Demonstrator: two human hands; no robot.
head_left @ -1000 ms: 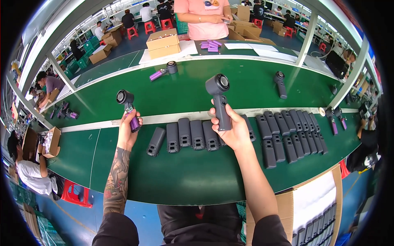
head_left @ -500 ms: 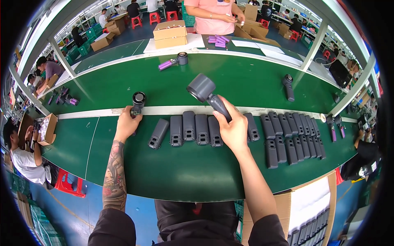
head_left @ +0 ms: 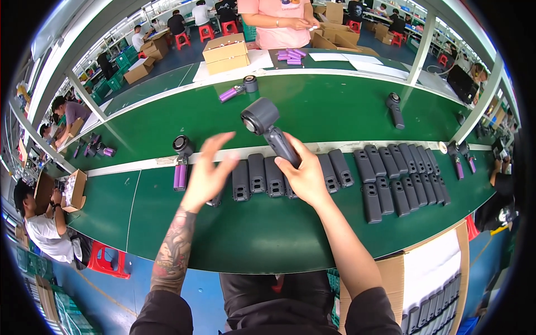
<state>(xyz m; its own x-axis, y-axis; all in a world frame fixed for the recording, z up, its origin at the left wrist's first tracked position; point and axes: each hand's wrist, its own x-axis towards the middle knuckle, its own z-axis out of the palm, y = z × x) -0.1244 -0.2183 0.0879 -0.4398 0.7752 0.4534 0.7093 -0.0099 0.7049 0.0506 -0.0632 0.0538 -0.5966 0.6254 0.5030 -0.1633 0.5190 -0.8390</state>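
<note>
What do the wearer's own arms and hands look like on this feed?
Both the left hand and right hand are ungloved, with no watch or bracelet visible. The left forearm carries a large dark tattoo with reddish touches; the right forearm shows none. Loose black sleeves end around the elbows.

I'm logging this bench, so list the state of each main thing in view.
Left hand: open, empty, blurred
Held fan: raised, tilted, handle covered
Right hand: closed around that handle
Fan near left hand: unheld, purple cells uncovered
Far middle fan: lying, cell uncovered
Far right fan: lying, handle covered
Handle casings: lying side by side
Lower-right carton: open
</note>
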